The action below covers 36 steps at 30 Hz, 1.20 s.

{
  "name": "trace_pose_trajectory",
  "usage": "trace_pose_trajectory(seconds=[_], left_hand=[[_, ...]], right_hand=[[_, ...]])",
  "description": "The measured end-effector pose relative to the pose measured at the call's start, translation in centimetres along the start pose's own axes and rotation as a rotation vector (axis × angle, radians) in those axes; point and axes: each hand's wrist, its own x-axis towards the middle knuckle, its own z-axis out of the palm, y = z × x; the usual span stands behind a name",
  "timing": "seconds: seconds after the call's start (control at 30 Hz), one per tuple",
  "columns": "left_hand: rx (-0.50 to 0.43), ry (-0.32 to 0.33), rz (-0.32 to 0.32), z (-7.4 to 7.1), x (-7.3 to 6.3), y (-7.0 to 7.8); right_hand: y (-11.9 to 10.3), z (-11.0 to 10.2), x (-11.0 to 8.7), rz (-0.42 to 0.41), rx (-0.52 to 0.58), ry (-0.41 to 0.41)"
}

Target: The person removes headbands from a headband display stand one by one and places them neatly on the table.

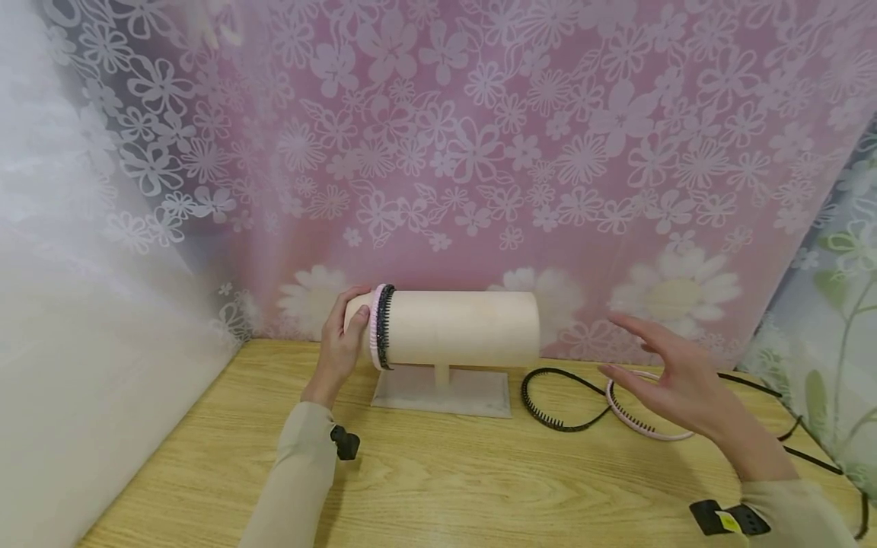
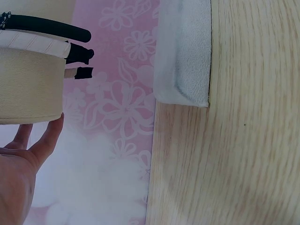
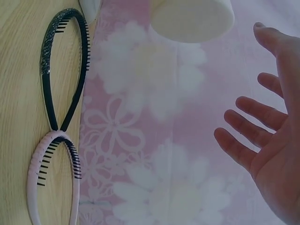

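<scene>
A cream cylinder (image 1: 466, 327) lies level on a short post above a pale flat base (image 1: 404, 392). My left hand (image 1: 340, 342) holds its left end, thumb in front and the other fingers around the back. Close to that hand, a pink headband (image 1: 374, 335) and a black toothed headband (image 2: 51, 27) sit side by side around the cylinder. In the left wrist view a further dark-tipped end (image 2: 84, 72) shows below them. My right hand (image 1: 678, 388) hovers in the air with fingers spread, holding nothing, above the headbands on the table.
On the wooden table (image 1: 438, 472) right of the base lie a black glittery headband (image 3: 47, 49) and a pink one (image 3: 32, 187), overlapping. More dark bands (image 1: 811, 459) lie at the right edge. Flowered curtains (image 1: 438, 152) hang behind and at the sides.
</scene>
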Motion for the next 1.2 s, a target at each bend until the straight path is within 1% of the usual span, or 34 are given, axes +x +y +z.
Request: trace_pose_trajectory(seconds=[0.17, 0.4, 0.57, 0.77, 0.9, 1.0, 1.2], left_hand=[[0.002, -0.003, -0.006, -0.1, -0.1, 0.0], [-0.002, -0.009, 0.003, -0.1, -0.1, 0.0], [-0.004, -0.010, 0.003, -0.1, -0.2, 0.1], [-0.003, -0.008, -0.002, -0.2, -0.3, 0.1], [-0.007, -0.010, 0.007, -0.2, -0.3, 0.1], [-0.011, -0.013, 0.013, -0.3, -0.3, 0.1], [-0.003, -0.015, 0.005, -0.3, -0.3, 0.3]], right_hand=[[-0.3, 0.4, 0.5, -0.021, -0.023, 0.011], [-1.2, 0.9, 1.0, 0.017, -0.037, -0.013], [-1.7, 1.3, 1.6, 0.018, 0.005, -0.039], [-2.2, 1.7, 2.5, -0.004, 0.051, -0.053], [-2.7, 2.0, 3.1, 0.001, 0.058, -0.047], [-3.1, 2.1, 3.7, 0.011, 0.043, -0.047], [-3.9, 2.6, 4.7, -0.002, 0.048, -0.062]])
